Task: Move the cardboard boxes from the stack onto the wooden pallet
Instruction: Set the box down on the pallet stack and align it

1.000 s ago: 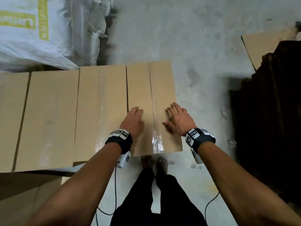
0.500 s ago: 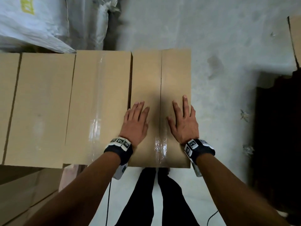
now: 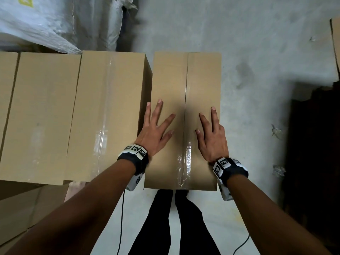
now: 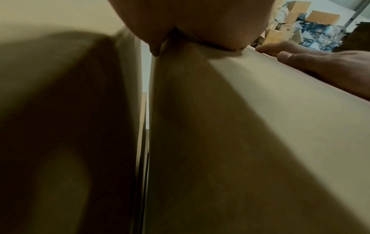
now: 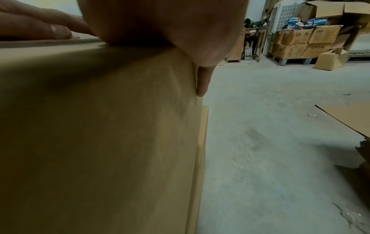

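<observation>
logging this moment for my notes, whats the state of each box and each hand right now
right-hand box: taped shut, standing apart from the next box by a narrow gap, both hands on its top
next box: taped shut, in the row, untouched
left hand: flat on the box top, fingers spread
right hand: flat on the box top near its right edge, one finger down over the side

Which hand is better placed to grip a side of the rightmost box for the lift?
Probably the right hand: it lies at the box's free edge. The left hand faces a narrow gap beside the neighbouring box.
</observation>
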`<state>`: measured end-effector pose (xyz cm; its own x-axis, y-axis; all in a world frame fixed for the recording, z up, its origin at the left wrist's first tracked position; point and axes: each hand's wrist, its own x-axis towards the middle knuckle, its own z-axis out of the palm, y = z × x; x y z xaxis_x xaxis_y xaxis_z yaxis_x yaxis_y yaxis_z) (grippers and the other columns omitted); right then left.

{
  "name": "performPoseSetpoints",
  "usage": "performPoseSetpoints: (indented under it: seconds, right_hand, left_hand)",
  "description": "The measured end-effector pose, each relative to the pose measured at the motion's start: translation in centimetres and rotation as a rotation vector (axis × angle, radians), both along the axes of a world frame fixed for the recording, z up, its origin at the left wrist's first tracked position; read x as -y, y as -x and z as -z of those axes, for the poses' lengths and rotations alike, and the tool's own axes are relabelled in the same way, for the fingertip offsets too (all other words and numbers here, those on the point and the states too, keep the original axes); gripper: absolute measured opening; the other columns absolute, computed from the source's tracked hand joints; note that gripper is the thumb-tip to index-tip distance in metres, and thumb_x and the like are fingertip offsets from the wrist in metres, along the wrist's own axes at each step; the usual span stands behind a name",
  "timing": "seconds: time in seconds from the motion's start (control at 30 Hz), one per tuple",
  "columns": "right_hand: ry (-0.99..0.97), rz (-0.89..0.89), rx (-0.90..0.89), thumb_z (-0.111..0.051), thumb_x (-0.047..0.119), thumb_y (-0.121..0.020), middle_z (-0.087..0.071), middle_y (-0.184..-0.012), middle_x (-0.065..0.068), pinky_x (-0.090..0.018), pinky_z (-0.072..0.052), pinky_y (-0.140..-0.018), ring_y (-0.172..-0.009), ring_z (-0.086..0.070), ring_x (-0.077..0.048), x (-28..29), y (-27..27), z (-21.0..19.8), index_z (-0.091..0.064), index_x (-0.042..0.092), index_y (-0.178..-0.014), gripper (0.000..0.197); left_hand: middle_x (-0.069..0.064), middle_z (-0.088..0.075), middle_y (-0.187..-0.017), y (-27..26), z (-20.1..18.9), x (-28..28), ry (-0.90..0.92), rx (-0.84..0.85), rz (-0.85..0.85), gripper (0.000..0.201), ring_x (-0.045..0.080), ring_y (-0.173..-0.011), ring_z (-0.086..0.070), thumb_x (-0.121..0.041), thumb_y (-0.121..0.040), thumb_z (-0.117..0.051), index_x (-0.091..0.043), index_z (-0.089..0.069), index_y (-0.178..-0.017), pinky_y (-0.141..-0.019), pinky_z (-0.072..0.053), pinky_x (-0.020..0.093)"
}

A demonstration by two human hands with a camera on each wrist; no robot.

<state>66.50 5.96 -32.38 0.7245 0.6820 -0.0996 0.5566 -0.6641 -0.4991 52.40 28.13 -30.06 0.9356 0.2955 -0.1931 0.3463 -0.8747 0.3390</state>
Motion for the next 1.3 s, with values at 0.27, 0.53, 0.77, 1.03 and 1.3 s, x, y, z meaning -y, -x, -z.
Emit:
performPoseSetpoints:
  seconds: [0.27, 0.53, 0.77, 1.03, 1.3]
  right_hand:
    - [-0.111, -0.041, -0.061, -0.046, 0.038, -0.11, 0.005, -0.177, 0.002, -0.048, -0.049, -0.099, -0.12, -0.058, -0.04, 0.8, -0.8, 0.0, -0.032, 0.029, -0.163, 0.055]
    - [-0.199, -0.05, -0.128, -0.055, 0.04, -0.108, 0.0, -0.177, 0.004, -0.039, -0.05, -0.106, -0.156, -0.031, -0.019, 0.7, -1.1, -1.0, -0.039, 0.023, -0.161, 0.057]
    - [-0.223, -0.045, -0.134, -0.058, 0.043, -0.107, -0.012, -0.176, 0.006, -0.037, -0.05, -0.106, -0.088, -0.069, -0.009, 2.2, -0.7, -5.5, -0.044, 0.022, -0.158, 0.057]
    - [-0.262, -0.042, -0.055, -0.061, 0.044, -0.105, -0.016, -0.175, 0.004, -0.013, -0.023, -0.12, -0.151, -0.026, 0.006, 6.8, 0.7, -15.4, -0.045, 0.021, -0.158, 0.06]
    - [-0.295, -0.108, 0.035, -0.061, 0.054, -0.102, -0.015, -0.175, 0.009, 0.0, -0.009, -0.113, -0.14, -0.005, 0.03, 9.8, 4.7, -23.5, -0.044, 0.027, -0.159, 0.066]
  left_hand:
    - [0.007, 0.009, -0.175, 0.0, 0.7, 0.4, -0.018, 0.039, 0.029, 0.061, 0.053, -0.152, 0.023, -0.052, -0.108, -0.044, -0.034, -0.027, -0.164, -0.124, -0.008, 0.069]
    - [0.017, -0.015, -0.173, 0.2, 1.0, 0.0, 0.004, 0.248, 0.06, 0.056, 0.023, -0.161, -0.014, -0.041, -0.107, -0.056, -0.018, -0.046, -0.157, -0.125, -0.011, 0.065]
    - [0.013, -0.016, -0.173, 1.6, -2.8, 2.0, 0.06, 0.297, -0.012, 0.057, 0.023, -0.161, -0.016, -0.04, -0.107, -0.055, -0.018, -0.044, -0.158, -0.126, -0.011, 0.063]
    - [0.011, -0.025, -0.171, 2.9, -12.1, 6.1, 0.065, 0.415, -0.034, 0.056, 0.013, -0.159, -0.021, -0.042, -0.104, -0.057, -0.017, -0.05, -0.154, -0.127, -0.015, 0.06]
    - [0.005, -0.022, -0.172, 8.5, -20.6, 10.0, 0.05, 0.49, -0.101, 0.058, 0.008, -0.159, -0.018, -0.043, -0.104, -0.059, -0.021, -0.048, -0.156, -0.13, -0.011, 0.051]
